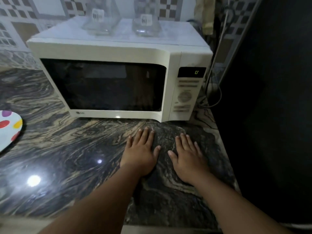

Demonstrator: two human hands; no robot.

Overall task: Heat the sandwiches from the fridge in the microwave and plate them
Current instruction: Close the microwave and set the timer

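A white microwave point(108, 51) stands on the dark marbled counter point(67, 149) with its door closed and a green digit lit on its display point(191, 72). Nothing can be made out behind the dark door window. My left hand point(141, 152) and my right hand point(189, 157) lie flat, palms down with fingers straight, side by side on the counter just in front of the microwave. Both hold nothing. A white plate with coloured dots point(9, 129) sits at the left edge, partly cut off. No sandwiches are in view.
Two clear glass jars point(99, 19) point(145, 21) stand on top of the microwave. A large black appliance point(270, 98) fills the right side, with cables point(214, 92) hanging between it and the microwave. A tiled wall runs behind.
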